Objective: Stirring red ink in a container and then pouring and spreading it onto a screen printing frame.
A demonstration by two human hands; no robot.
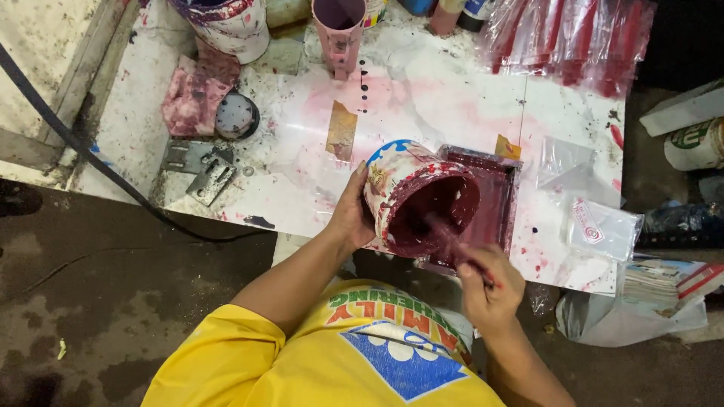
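Over the red tray, left hand tipping paint can, right hand with brush

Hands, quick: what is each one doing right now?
Left hand: closed around the tilted paint can.
Right hand: closed on a thin stick reaching into the can.

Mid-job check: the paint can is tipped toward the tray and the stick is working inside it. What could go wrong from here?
1. The left hand holds the paint can steeply tilted, its mouth over the near edge of the dark red tray; paint could run past the tray onto the table or the yellow shirt below.
2. The right hand works a stick in the can; a flick might spatter the clear plastic bags lying close beside the tray.
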